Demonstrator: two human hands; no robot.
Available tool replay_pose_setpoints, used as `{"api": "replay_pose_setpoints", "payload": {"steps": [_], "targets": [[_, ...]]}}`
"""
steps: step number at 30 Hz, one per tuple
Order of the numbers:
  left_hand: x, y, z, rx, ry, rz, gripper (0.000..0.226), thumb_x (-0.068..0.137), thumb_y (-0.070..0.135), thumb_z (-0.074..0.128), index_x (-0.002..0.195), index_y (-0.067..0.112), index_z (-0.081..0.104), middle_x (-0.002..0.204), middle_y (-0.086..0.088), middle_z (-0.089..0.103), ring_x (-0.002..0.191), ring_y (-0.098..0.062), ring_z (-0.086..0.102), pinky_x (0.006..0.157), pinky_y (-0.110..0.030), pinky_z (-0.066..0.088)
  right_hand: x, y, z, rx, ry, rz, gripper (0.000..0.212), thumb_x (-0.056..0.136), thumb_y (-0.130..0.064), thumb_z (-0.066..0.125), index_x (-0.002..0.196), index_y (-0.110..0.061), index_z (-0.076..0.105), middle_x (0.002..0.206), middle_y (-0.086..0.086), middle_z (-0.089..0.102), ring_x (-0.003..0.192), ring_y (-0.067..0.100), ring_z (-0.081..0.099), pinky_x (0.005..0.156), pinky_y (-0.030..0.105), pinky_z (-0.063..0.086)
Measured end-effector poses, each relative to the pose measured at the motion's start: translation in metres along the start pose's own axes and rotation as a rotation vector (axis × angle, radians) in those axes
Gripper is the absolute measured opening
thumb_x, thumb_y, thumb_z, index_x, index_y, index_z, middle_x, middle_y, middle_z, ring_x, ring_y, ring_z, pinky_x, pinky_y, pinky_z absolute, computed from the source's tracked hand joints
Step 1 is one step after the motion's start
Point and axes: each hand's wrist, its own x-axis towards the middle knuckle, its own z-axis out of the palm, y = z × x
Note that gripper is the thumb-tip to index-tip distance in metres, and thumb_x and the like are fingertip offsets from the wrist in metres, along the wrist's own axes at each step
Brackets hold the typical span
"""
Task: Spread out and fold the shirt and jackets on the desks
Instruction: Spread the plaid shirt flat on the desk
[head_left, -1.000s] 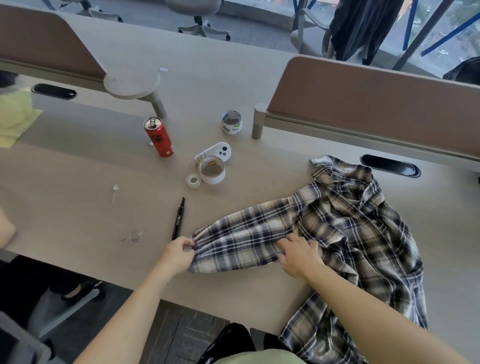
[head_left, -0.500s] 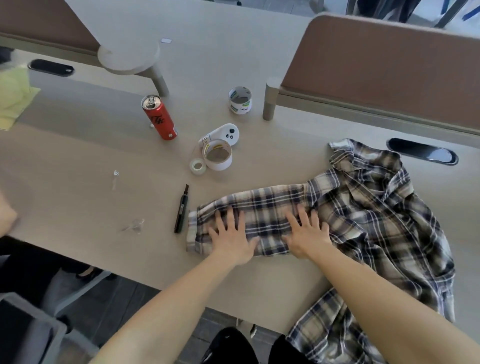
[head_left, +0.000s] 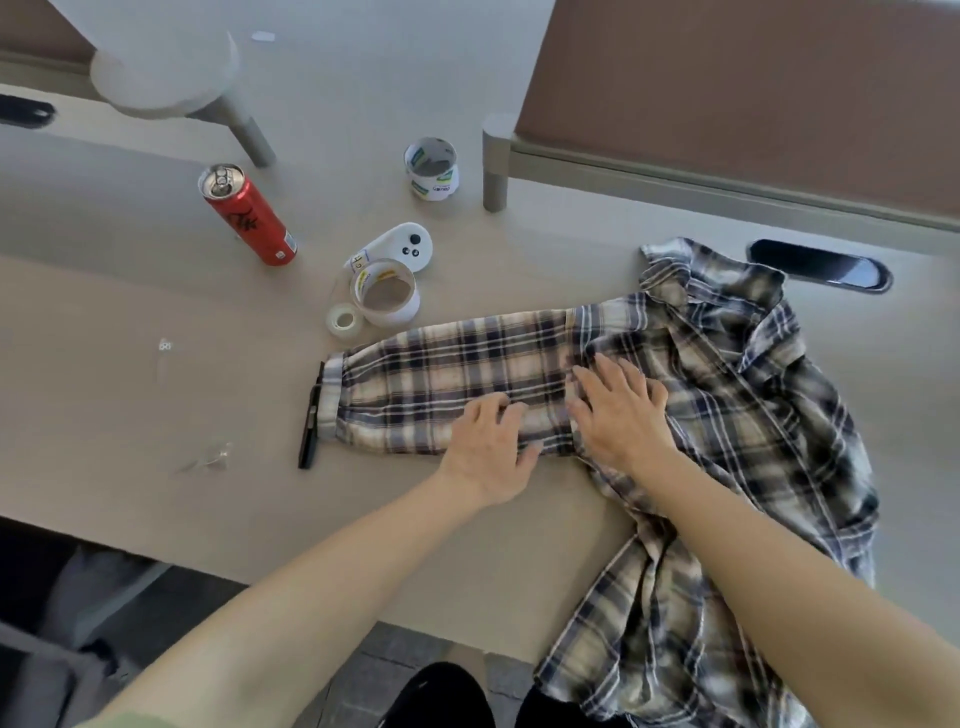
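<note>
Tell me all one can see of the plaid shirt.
The shirt is soft woven cloth, plaid in cream, navy and grey, collar at the far side. It lies crumpled on the desk, its lower part hanging over the near edge. One sleeve is stretched flat to the left, cuff against a black pen. The right hand lies flat near the shoulder; the left hand rests on the sleeve, fingers bent.

The plaid shirt (head_left: 737, 405), checked in navy, cream and white, lies on the desk (head_left: 130, 322). Its sleeve (head_left: 441, 374) stretches flat leftward from under the fingers (head_left: 597, 376), with the cuff (head_left: 330, 400) farthest from them. Right of the fingers the body lies rumpled, the collar (head_left: 675, 270) beyond them and the hem hanging over the desk's near edge.
</note>
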Motion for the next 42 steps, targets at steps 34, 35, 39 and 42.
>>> {"api": "replay_pose_setpoints", "payload": {"steps": [34,35,39,42], "targets": [[0.025,0.206,0.047,0.186,-0.485,-0.173,0.062,0.106,0.048,0.021,0.145,0.003,0.037,0.155,-0.015,0.024,0.139,-0.033,0.031,0.111,-0.047,0.035,-0.161,0.241,0.026,0.379,-0.062,0.353,0.024,0.098,-0.031,0.05,0.12,-0.034,0.057,0.124,-0.004,0.052,0.103,0.025,0.06,0.072,0.035,0.051],[0.024,0.202,0.045,0.207,-0.482,-0.182,0.06,0.106,0.047,0.021,0.144,0.003,0.038,0.152,-0.015,0.027,0.136,-0.032,0.035,0.109,-0.046,0.038,-0.16,0.243,0.025,0.385,-0.029,0.349,0.019,0.097,-0.022,0.046,0.104,-0.031,0.062,0.112,-0.004,0.059,0.094,0.025,0.061,0.07,0.036,0.053],[0.02,0.201,0.037,0.345,-0.346,-0.111,0.055,0.106,0.046,0.02,0.133,0.011,0.052,0.136,-0.011,0.044,0.126,-0.03,0.041,0.097,-0.043,0.046,-0.155,0.261,0.01,0.594,0.0,0.393,0.024,0.094,-0.01,0.045,0.09,-0.021,0.066,0.082,-0.003,0.063,0.079,0.023,0.062,0.062,0.03,0.048],[0.018,0.214,0.036,0.348,-0.266,-0.134,0.056,0.104,0.051,0.025,0.119,0.013,0.064,0.135,-0.009,0.045,0.129,-0.031,0.041,0.097,-0.045,0.047,-0.148,0.283,-0.01,0.928,0.202,0.46,0.017,0.096,-0.01,0.054,0.087,-0.016,0.067,0.078,0.0,0.065,0.074,0.02,0.059,0.062,0.029,0.042]]}}
